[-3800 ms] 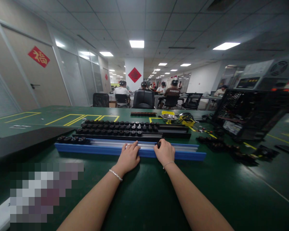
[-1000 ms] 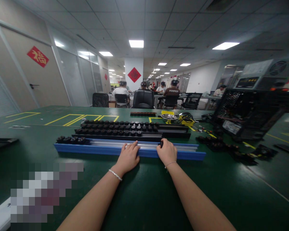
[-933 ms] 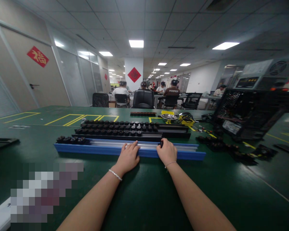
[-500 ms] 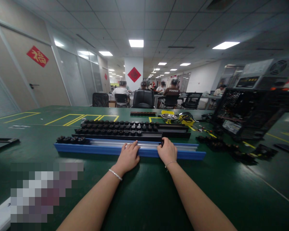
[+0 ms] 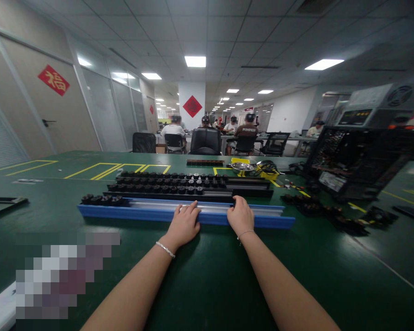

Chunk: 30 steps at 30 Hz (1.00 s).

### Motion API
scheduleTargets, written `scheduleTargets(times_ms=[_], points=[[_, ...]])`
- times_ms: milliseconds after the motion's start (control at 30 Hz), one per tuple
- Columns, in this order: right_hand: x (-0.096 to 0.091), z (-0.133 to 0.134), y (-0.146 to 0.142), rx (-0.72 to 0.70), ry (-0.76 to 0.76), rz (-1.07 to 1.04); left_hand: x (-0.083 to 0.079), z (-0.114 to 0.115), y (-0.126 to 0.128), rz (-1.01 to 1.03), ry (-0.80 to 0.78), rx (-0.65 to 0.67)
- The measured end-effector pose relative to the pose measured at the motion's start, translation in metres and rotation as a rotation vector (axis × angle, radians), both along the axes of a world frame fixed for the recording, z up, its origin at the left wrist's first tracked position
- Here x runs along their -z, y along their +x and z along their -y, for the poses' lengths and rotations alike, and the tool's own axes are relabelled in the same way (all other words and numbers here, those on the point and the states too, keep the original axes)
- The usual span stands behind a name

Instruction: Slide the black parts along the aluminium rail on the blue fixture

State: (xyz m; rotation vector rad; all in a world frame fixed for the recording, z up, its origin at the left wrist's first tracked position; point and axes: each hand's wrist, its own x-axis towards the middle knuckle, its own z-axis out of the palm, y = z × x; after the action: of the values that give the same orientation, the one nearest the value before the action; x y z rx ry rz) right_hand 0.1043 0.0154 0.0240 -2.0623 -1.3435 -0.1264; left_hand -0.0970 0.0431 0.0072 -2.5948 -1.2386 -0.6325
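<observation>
A long blue rail (image 5: 141, 214) with a silvery channel lies crosswise on the green table. My left hand (image 5: 184, 222) is closed over the rail's front wall near its middle, fingertips reaching into the channel. To the right, my right hand (image 5: 240, 215) is closed at the same rail, fingers pinched around a small black part that is almost wholly hidden by them. Several round black parts (image 5: 101, 199) sit in the channel's left end. Right behind are black rails (image 5: 253, 193) carrying rows of similar black parts (image 5: 158, 188), some with silvery prongs.
An opened computer case (image 5: 334, 161) stands at the right, with loose black parts (image 5: 317, 205) before it. A metal dish (image 5: 241, 167) and cables lie at the back. A pixelated object (image 5: 62, 276) is at front left. People (image 5: 246, 133) sit far behind.
My right hand has shifted very slightly to the right, and less of the black part shows in its fingers. My left hand and the blue rail stay in place.
</observation>
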Motion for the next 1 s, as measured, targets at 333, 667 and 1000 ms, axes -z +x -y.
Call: scheduleTargets(times_ms=[333,667,1000], points=[[-0.003,0.003,0.009,0.045,-0.039,0.088,0.002,-0.002,-0.001,-0.003,0.005,0.002],[-0.005,0.005,0.018,0.088,-0.057,0.100,0.001,-0.002,0.000,-0.007,-0.007,-0.003],[-0.006,0.007,0.019,0.108,-0.070,0.097,0.002,-0.002,0.000,0.001,-0.001,0.002]])
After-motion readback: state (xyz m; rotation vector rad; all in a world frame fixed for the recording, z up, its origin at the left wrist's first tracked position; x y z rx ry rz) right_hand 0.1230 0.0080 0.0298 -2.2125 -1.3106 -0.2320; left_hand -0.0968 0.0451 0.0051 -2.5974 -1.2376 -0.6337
